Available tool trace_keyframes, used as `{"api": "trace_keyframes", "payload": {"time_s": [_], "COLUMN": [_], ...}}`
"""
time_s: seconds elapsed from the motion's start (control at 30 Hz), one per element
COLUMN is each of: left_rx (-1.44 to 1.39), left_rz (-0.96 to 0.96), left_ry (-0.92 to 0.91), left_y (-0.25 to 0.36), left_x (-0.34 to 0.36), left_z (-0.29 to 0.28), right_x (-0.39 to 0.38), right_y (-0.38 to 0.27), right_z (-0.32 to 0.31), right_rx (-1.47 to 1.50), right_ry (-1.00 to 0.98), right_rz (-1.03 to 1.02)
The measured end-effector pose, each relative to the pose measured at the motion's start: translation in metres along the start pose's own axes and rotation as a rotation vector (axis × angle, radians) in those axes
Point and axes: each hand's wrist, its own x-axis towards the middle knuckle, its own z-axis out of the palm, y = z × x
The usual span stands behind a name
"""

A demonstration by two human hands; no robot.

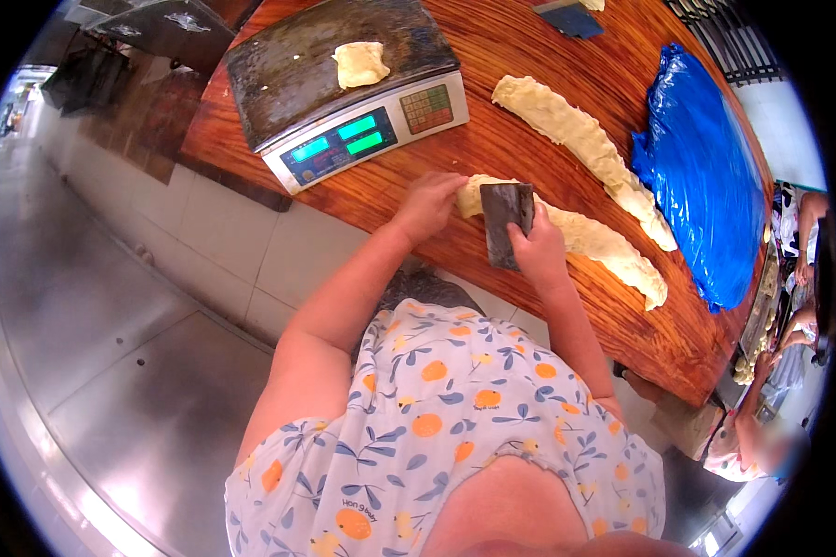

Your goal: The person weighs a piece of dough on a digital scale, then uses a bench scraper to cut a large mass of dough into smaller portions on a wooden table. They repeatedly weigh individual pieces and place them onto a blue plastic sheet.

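Observation:
My right hand [540, 243] grips a dark, flat dough scraper [505, 226], which stands across a long strip of pale dough [613, 252] near the table's front edge. At the left end of that strip, the fingers of my left hand [431, 206] close on the dough. Whether the scraper's edge has cut through cannot be seen. Beyond it lies a second long dough strip [567, 123], running toward the right. A small dough piece [360, 64] rests on the dark, worn platform of the digital scale [344, 98], whose green displays are lit.
A blue plastic sheet [697, 176] covers something bulky on the wooden table [464, 46] at right. A dark flat blade [571, 19] lies at the far edge. Other people's arms [790, 330] work over a surface at far right. A metal surface [149, 418] spans the left.

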Motion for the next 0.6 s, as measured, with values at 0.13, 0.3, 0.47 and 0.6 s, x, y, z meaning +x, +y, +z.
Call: {"api": "trace_keyframes", "payload": {"time_s": [0.13, 0.3, 0.47, 0.6], "left_rx": [-0.045, -0.155, 0.154, 0.338], "left_rz": [-0.005, -0.045, -0.040, 0.032], "left_ry": [0.028, 0.122, 0.713, 0.816], "left_y": [-0.002, 0.002, -0.001, -0.007], "left_x": [0.000, -0.001, 0.030, 0.048], "left_z": [0.001, -0.007, -0.071, -0.104], "right_x": [0.001, 0.003, 0.020, 0.047], "right_y": [-0.011, -0.013, -0.032, -0.060], "right_z": [0.000, 0.003, -0.012, -0.017], "right_rx": [0.021, -0.028, 0.052, 0.039], "right_ry": [0.000, -0.010, 0.013, 0.056], "right_rz": [-0.038, -0.050, -0.144, -0.275]}}
